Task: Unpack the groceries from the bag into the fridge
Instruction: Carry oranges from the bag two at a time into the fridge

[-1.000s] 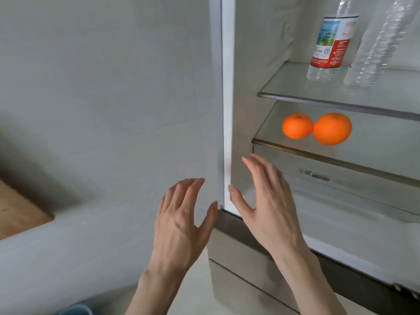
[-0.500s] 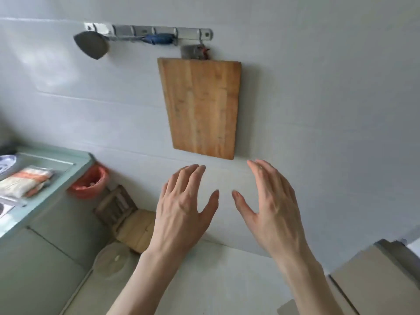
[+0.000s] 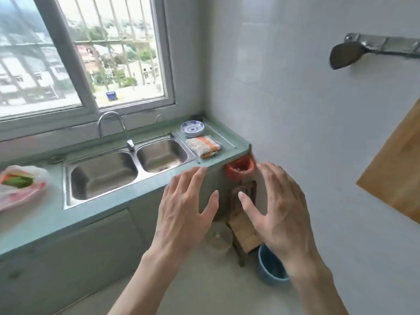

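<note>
The view has swung from the fridge to the worktop (image 3: 118, 208); left hand (image 3: 184, 214) and right hand (image 3: 279, 214), each grip spread and empty, head for the bag (image 3: 20, 185) at its left end.

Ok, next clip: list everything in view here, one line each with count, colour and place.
bag: one, clear plastic with green and orange groceries inside, counter far left
sink: one, steel, two basins, set in the counter
tap: one, chrome, behind the sink
counter: one, pale green, under the window
bowls: small stack, blue and white, counter right end
cloth: one, folded, white and orange, in front of the bowls
red bag: one, hanging off the counter end
stool: one, wooden, on the floor
basin: one, blue, on the floor
board: one, wooden, on the right wall
rack: one, metal, on the wall, dark utensil hanging
left hand: open, empty
right hand: open, empty
</note>
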`<state>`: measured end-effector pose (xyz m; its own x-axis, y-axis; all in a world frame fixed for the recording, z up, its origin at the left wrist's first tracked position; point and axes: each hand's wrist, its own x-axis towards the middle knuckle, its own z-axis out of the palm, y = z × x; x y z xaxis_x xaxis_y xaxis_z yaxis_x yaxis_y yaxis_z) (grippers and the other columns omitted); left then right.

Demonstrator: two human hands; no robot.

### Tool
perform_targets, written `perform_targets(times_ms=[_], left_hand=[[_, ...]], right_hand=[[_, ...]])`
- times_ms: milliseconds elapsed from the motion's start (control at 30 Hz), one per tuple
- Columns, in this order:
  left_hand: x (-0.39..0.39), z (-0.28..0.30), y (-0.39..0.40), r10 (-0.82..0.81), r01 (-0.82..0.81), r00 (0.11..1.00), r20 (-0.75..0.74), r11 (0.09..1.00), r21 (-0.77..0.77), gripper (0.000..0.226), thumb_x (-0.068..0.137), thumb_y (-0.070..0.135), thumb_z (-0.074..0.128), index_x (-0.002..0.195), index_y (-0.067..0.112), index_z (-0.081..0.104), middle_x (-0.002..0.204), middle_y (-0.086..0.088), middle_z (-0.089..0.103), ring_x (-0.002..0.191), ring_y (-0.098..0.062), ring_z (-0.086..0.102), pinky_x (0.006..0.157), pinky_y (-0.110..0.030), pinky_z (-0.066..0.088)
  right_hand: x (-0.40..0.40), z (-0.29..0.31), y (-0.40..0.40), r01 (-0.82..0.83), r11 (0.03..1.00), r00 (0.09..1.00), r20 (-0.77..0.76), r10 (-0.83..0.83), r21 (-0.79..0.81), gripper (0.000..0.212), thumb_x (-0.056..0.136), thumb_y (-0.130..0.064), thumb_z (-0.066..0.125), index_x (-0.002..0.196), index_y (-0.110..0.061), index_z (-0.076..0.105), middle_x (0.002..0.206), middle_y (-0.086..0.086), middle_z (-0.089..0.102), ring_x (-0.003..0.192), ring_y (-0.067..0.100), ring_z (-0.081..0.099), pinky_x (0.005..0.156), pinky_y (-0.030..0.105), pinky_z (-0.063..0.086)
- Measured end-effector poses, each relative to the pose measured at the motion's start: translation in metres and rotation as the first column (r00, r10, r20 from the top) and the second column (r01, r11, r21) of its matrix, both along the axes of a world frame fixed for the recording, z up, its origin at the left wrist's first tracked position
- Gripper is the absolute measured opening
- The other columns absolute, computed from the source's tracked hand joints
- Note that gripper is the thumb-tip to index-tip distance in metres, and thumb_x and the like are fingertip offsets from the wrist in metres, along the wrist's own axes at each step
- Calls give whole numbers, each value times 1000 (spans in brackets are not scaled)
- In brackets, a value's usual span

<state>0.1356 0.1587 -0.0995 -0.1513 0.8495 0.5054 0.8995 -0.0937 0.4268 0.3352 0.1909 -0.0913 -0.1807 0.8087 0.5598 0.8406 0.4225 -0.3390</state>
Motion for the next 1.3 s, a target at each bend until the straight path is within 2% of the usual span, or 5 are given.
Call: perform_targets(times_ms=[267, 567, 967, 1100, 1300], left_hand=[[-132, -14, -16, 308, -308, 951, 9, 951, -25, 55, 97, 44, 61, 146, 21, 52, 142, 8, 56, 130, -16, 52, 106, -34, 47], [-262, -14, 7, 556, -555, 831, 26, 831, -26, 53, 99, 47, 53, 143, 19, 53, 139, 2, 60, 129, -18, 54, 104, -39, 50], [-390, -16, 1, 799, -799, 601, -2, 600, -51, 49, 101, 49, 48, 142, 22, 53, 140, 5, 58, 128, -11, 51, 107, -34, 48], [-434, -29, -5, 851, -850, 525, -2, 523, -66, 46, 99, 41, 58, 139, 18, 56, 136, 3, 61, 124, -11, 53, 104, -29, 46], [-511, -53, -5, 845, -840, 535, 26, 535, -88, 47, 100, 43, 56, 141, 20, 54, 137, 5, 59, 125, -9, 52, 106, -27, 45]], right_hand=[[-153, -2, 52, -351, 936, 936, 12, 351, -8, 72, 96, -54, 59, 155, -19, 38, 158, 1, 43, 150, 20, 36, 121, 47, 35], [-305, -20, 127, -599, 799, 801, -50, 597, -54, 67, 97, -55, 55, 151, -18, 44, 155, 1, 49, 148, 23, 41, 117, 48, 40], [-496, -48, 158, -838, 522, 540, -101, 836, -159, 67, 96, -54, 58, 154, -24, 41, 157, -6, 46, 149, 16, 39, 118, 40, 40], [-553, -56, 157, -864, 475, 492, -82, 867, -167, 67, 95, -52, 64, 152, -23, 43, 154, -7, 49, 145, 16, 44, 116, 38, 42], [-635, -76, 155, -871, 452, 470, -58, 881, -192, 69, 94, -53, 62, 153, -27, 40, 153, -10, 48, 142, 13, 45, 114, 34, 41]])
